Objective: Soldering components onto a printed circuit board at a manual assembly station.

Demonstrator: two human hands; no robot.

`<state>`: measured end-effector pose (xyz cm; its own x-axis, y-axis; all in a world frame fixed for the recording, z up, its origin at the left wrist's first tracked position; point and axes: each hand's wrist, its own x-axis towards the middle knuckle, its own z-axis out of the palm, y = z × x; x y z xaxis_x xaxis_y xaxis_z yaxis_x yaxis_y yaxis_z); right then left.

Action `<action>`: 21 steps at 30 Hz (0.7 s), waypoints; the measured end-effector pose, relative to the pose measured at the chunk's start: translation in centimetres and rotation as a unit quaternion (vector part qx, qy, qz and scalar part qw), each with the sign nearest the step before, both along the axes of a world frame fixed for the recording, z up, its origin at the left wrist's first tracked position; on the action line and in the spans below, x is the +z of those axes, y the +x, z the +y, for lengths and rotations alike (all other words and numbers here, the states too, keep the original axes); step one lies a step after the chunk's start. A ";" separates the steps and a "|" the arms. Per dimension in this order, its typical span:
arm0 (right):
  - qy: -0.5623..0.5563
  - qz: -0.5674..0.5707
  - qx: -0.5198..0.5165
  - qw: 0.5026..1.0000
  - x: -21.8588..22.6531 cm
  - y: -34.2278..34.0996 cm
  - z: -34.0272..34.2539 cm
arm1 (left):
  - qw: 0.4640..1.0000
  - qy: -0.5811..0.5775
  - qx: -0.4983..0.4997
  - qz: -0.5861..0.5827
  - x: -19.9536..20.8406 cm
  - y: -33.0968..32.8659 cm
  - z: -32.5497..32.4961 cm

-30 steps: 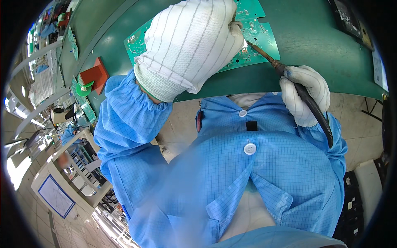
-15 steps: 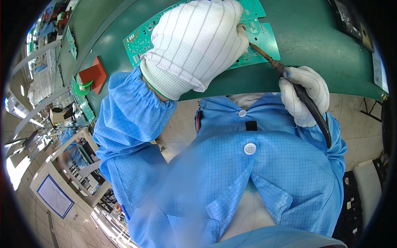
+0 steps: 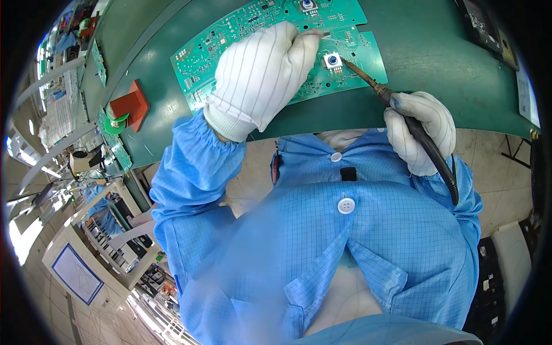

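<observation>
A dark soldering iron (image 3: 385, 95) slants beside a blue-centred component (image 3: 332, 60) on a green circuit board (image 3: 368, 53).

Place: electronics assembly workshop
Bench (image 3: 425, 63): green top with circuit boards (image 3: 247, 29) lying on it
Iron (image 3: 424, 138): soldering type, tip over a board
Clothing: blue gridded smock (image 3: 397, 224), striped white gloves (image 3: 253, 80)
Left side: green spool (image 3: 117, 125), more boards (image 3: 121, 154), another person (image 3: 102, 215) in blue
</observation>
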<state>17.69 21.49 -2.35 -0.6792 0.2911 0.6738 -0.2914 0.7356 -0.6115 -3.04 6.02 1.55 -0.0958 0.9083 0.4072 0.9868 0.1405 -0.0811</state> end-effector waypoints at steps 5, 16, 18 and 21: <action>-0.007 0.000 -0.003 1.000 0.0 0.1 -0.3 | 0.971 -0.091 0.116 -0.190 -0.3 0.9 -0.2; -0.024 0.002 -0.047 0.999 -0.5 0.3 -0.8 | 0.896 -0.252 0.210 -0.299 1.8 -0.2 1.5; -0.022 -0.002 -0.061 0.998 -0.7 0.5 -1.0 | 0.904 -0.262 0.181 -0.285 1.7 -0.3 1.2; -0.029 -0.014 -0.066 0.997 -0.6 0.8 -1.1 | 0.951 -0.217 0.110 -0.192 1.6 0.4 0.4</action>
